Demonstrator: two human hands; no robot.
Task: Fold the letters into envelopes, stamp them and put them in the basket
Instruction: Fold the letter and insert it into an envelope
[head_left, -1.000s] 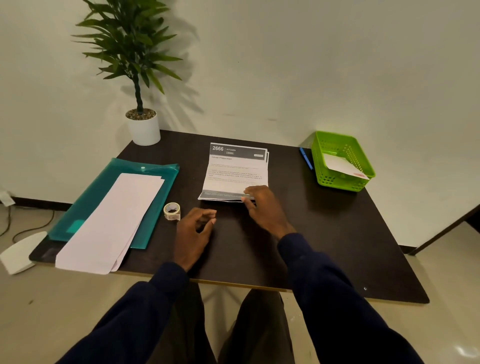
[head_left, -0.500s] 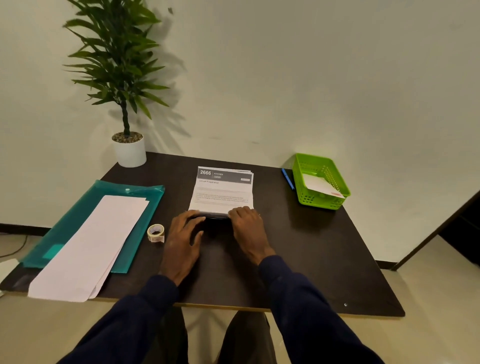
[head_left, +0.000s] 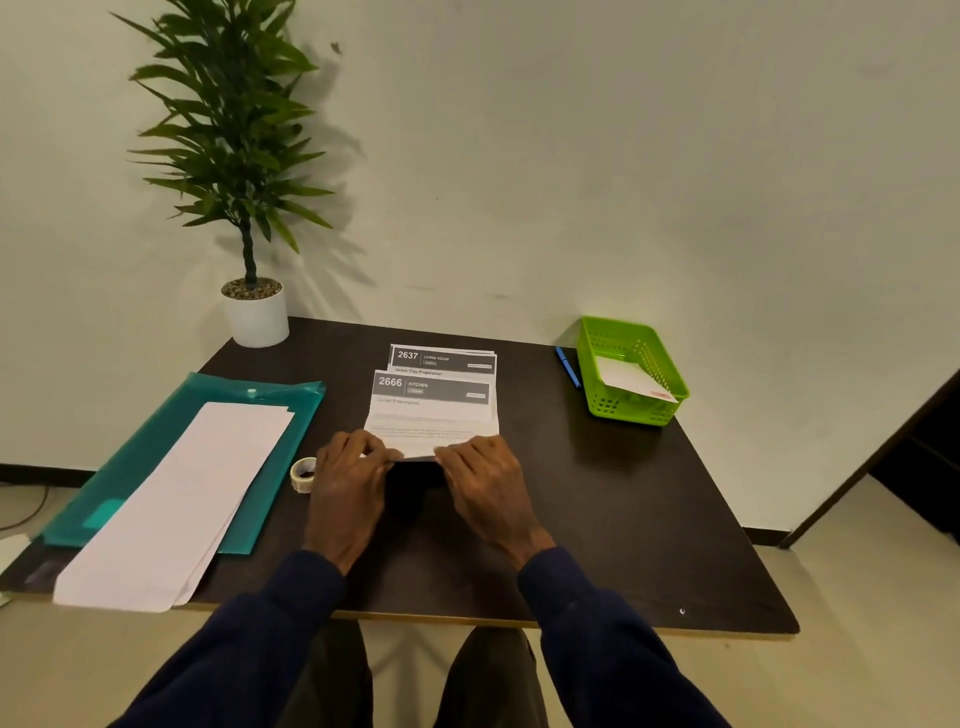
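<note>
Your left hand (head_left: 353, 480) and right hand (head_left: 485, 478) pinch the letter (head_left: 431, 415) at its near edge, sheet running away from you.

green basket (head_left: 602, 364), teal folder (head_left: 156, 441), blue pen (head_left: 567, 367)

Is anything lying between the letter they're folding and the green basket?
Only a blue pen, lying flat just left of the basket. Otherwise only dark tabletop shows between it and the letter.
</note>
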